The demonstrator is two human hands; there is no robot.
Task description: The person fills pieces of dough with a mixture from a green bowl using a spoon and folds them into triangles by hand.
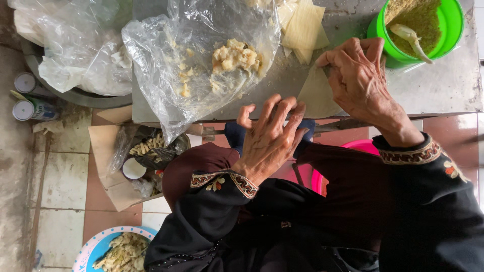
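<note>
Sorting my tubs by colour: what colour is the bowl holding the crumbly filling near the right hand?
Bright green bowl, beyond the right hand, in the head view.

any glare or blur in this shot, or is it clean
Head view: soft even daylight, with white glare on the clear plastic bag; the right hand and left hand are sharp, while edges bend slightly from the wide lens and the dark sleeves lose detail.
</note>
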